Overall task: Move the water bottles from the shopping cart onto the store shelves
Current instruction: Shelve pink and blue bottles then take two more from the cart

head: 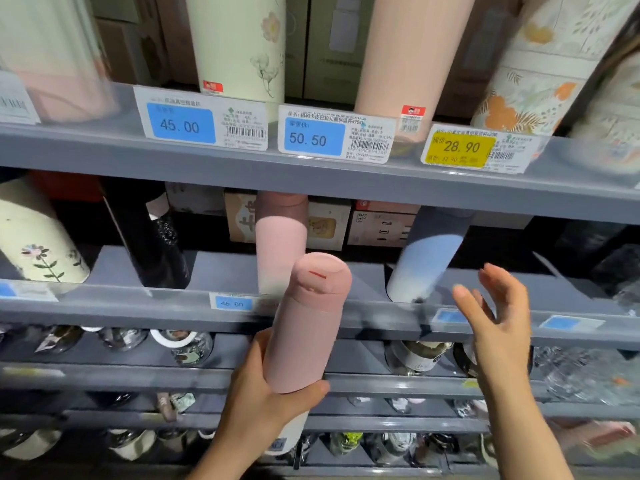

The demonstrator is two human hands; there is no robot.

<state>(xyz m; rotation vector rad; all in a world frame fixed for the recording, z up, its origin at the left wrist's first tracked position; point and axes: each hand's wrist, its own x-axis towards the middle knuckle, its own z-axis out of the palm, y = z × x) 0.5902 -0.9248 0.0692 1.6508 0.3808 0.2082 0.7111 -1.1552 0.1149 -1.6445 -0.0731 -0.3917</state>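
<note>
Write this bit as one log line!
left hand: grips pink bottle | right hand: open, empty | bottle: not yet on shelf

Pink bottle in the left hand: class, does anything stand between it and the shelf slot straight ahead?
Yes. Another pink bottle already stands on the shelf directly behind the held pink bottle. The gaps beside it look free.

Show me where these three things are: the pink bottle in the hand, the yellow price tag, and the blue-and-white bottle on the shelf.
pink bottle (pixel 304 327), head view, middle of its body.
yellow price tag (pixel 459 148), head view, printed price.
blue-and-white bottle (pixel 424 258), head view, middle of its body.
</note>
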